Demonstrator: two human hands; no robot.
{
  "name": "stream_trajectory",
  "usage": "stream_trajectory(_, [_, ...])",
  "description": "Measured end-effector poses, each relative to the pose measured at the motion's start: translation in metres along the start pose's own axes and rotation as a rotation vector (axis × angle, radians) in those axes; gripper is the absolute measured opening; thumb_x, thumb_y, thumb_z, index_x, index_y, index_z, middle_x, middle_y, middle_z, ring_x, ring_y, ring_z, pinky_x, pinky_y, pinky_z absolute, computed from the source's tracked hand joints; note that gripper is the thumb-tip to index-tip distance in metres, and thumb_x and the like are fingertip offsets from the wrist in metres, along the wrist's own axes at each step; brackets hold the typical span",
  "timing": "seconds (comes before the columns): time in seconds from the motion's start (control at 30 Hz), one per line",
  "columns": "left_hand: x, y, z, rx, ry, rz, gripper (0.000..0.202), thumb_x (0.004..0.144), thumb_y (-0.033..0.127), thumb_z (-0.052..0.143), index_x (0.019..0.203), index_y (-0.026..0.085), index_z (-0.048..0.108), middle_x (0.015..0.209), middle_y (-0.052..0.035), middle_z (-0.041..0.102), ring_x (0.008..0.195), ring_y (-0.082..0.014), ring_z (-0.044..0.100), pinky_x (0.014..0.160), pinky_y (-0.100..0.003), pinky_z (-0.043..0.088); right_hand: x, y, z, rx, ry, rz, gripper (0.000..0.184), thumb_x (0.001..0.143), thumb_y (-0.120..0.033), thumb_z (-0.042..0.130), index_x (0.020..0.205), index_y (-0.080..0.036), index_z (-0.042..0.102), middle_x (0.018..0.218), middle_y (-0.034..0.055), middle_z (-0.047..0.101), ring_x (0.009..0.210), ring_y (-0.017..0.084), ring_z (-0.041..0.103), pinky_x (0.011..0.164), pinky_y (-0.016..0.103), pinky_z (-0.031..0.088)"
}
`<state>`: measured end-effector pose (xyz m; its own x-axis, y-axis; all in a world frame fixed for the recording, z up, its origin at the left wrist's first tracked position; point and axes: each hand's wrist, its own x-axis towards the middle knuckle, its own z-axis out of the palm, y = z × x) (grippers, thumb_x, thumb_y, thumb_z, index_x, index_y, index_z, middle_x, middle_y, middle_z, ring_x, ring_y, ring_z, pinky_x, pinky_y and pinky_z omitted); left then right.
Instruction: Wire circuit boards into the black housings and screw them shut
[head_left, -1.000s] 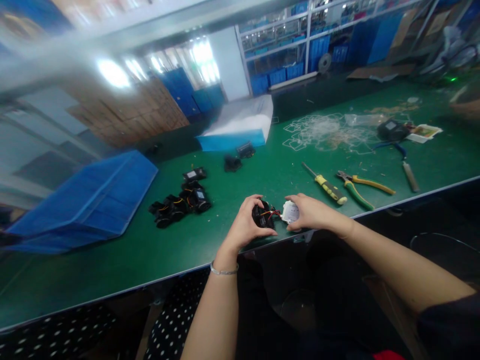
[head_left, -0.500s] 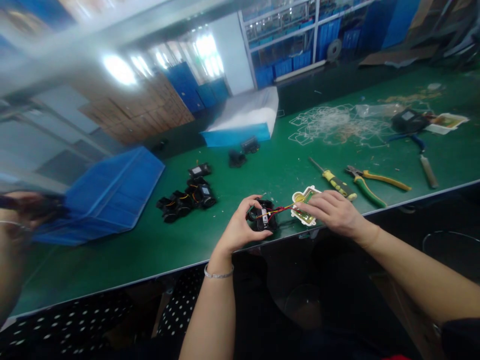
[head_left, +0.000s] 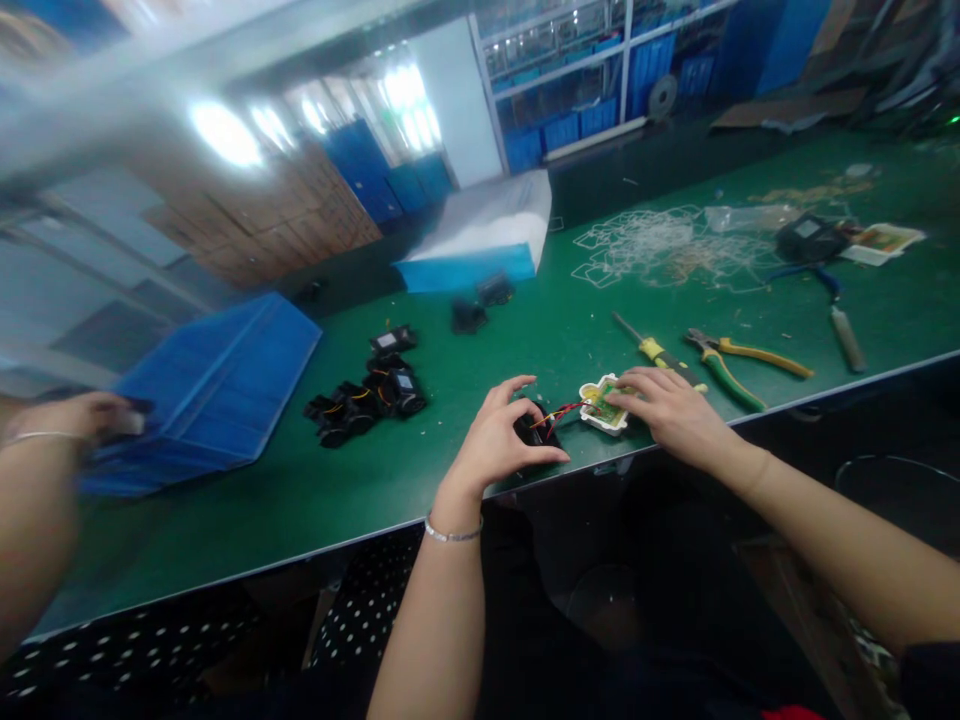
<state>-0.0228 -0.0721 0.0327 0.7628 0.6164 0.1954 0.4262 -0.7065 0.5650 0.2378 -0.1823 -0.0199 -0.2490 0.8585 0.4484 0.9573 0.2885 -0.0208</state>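
Note:
My left hand (head_left: 496, 437) curves around a small black plastic housing (head_left: 531, 428) at the table's front edge, thumb on the near side and fingers over the far side. Red, yellow and dark wires (head_left: 564, 410) run from this housing to a green circuit board (head_left: 604, 396) seated in a white plastic cover (head_left: 602, 427). My right hand (head_left: 671, 412) grips the cover's right side, with fingertips over the board. Much of the black housing is hidden by my left hand.
A yellow-black screwdriver (head_left: 660, 357) and green-yellow cutting pliers (head_left: 727, 375) lie right of my hands. Several black units (head_left: 367, 400) sit left, beside a blue bin (head_left: 225, 390). A co-worker's hand (head_left: 82, 418) is at the bin. White wire frames (head_left: 652, 250) lie behind.
My left hand has moved right with the black housing, closer to the white cover, and the wires between them bunch up. The co-worker's hand at the bin has shifted.

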Motion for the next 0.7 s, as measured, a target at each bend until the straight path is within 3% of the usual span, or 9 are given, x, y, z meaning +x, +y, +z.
stream_trajectory(0.07, [0.006,0.0,0.002,-0.006,-0.018,0.018,0.043,0.053,0.053,0.081,0.076,0.021,0.062,0.137,-0.0052,0.044,0.129,-0.0285,0.036,0.109,-0.047,0.031,-0.007,0.006,0.0,-0.046,0.021,0.175,0.044,0.087,-0.011,0.044,0.131,-0.018,0.051,0.131,0.0133,0.049,0.124,0.027,0.039,0.102,0.043,0.034])
stream_trajectory(0.17, [0.012,0.001,0.006,-0.045,-0.051,0.012,0.043,0.053,0.051,0.082,0.074,0.021,0.061,0.132,-0.0059,0.05,0.126,-0.0279,0.04,0.108,-0.047,0.033,-0.015,0.015,0.008,-0.116,0.06,0.437,0.062,0.085,-0.04,0.054,0.137,-0.008,0.041,0.134,0.0233,0.043,0.124,0.037,0.037,0.1,0.05,0.034])
stream_trajectory(0.27, [0.013,0.002,0.01,-0.1,-0.07,-0.015,0.044,0.052,0.048,0.083,0.077,0.02,0.061,0.129,-0.0075,0.052,0.123,-0.0274,0.043,0.105,-0.045,0.036,-0.013,0.016,0.018,-0.13,0.073,0.549,0.082,0.08,-0.06,0.053,0.138,-0.004,0.038,0.123,0.0272,0.05,0.112,0.04,0.046,0.092,0.053,0.037])
stream_trajectory(0.4, [0.011,-0.001,0.012,-0.167,-0.074,-0.034,0.045,0.055,0.048,0.082,0.084,0.021,0.06,0.128,-0.008,0.051,0.121,-0.0254,0.046,0.104,-0.043,0.037,-0.001,0.012,0.024,-0.188,0.101,0.632,0.063,0.086,-0.049,0.049,0.131,-0.006,0.046,0.102,0.0236,0.058,0.095,0.035,0.053,0.079,0.046,0.043])
stream_trajectory(0.5, [0.01,-0.004,0.014,-0.201,-0.07,-0.031,0.046,0.057,0.047,0.081,0.089,0.021,0.06,0.129,-0.0078,0.051,0.121,-0.0239,0.048,0.105,-0.041,0.037,0.008,0.015,0.021,-0.2,0.044,0.689,0.055,0.086,-0.042,0.052,0.127,-0.007,0.049,0.099,0.0216,0.058,0.092,0.033,0.054,0.076,0.043,0.044])
stream_trajectory(0.6, [0.009,-0.007,0.015,-0.209,-0.061,-0.033,0.045,0.059,0.046,0.08,0.093,0.021,0.061,0.13,-0.0083,0.05,0.122,-0.0244,0.047,0.106,-0.043,0.035,0.007,0.024,0.011,-0.165,0.045,0.671,0.054,0.088,-0.047,0.048,0.126,-0.009,0.051,0.103,0.0208,0.058,0.101,0.033,0.051,0.083,0.044,0.043])
stream_trajectory(0.7, [0.01,-0.011,0.015,-0.208,-0.06,-0.041,0.045,0.062,0.045,0.078,0.096,0.022,0.061,0.132,-0.0081,0.049,0.124,-0.025,0.045,0.107,-0.045,0.034,-0.007,0.038,0.002,-0.221,0.155,0.711,0.053,0.09,-0.048,0.042,0.126,-0.011,0.052,0.12,0.0223,0.053,0.113,0.035,0.045,0.09,0.049,0.04])
